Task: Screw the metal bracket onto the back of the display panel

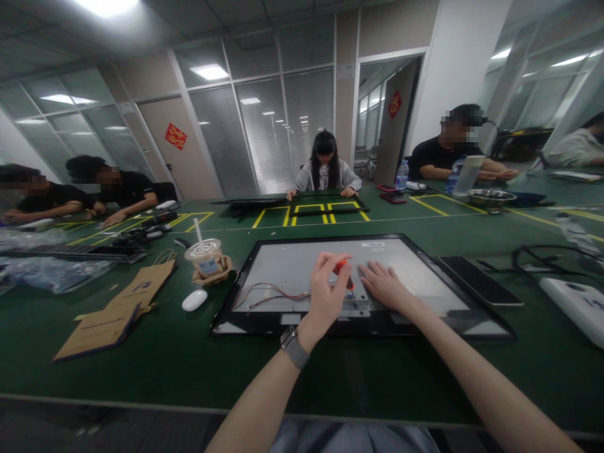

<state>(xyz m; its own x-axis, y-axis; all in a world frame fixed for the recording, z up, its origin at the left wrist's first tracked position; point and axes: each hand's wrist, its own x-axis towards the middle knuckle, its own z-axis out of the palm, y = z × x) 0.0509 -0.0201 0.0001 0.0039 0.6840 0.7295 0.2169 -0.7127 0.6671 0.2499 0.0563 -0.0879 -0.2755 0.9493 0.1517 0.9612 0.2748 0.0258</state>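
Observation:
A flat display panel [292,267] with a black frame and grey back lies on the table before me. My left hand [327,289], a watch on its wrist, is closed around a screwdriver [343,269] with a red-orange and dark handle. Its shaft points down at a small metal bracket [356,308] near the panel's close edge; whether the tip sits in a screw is too small to tell. Spread flat on the panel just right of it is my right hand [384,284]. Thin wires [274,292] run over the panel's left part.
Left of the panel are a white mouse [194,300], a drink cup [207,259] and a paper bag [127,296]. To the right lie a black phone-like slab [481,280], cables and a white box [576,305]. Across the table a person handles a black frame [330,204]; others sit nearby.

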